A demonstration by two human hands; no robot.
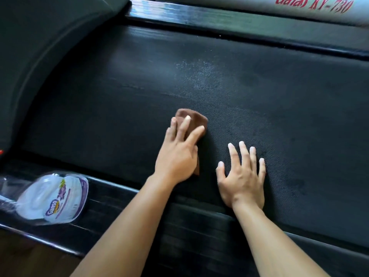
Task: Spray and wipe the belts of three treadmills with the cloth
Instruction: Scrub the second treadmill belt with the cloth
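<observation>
Our left hand (177, 156) lies flat on the brown cloth (196, 117), fingers straight and a little spread, pressing it onto the treadmill belt (259, 96). Our right hand (242, 180) rests just beside it, palm down, fingers fanned. The spray bottle (56, 198) lies on the near side rail (123, 198), off left.

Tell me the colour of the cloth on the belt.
Brown, seen best in the head view: the cloth lies under the left hand.

Probably a gym: a treadmill belt (199, 76) fills the view, its side rail (239, 25) branded.
</observation>
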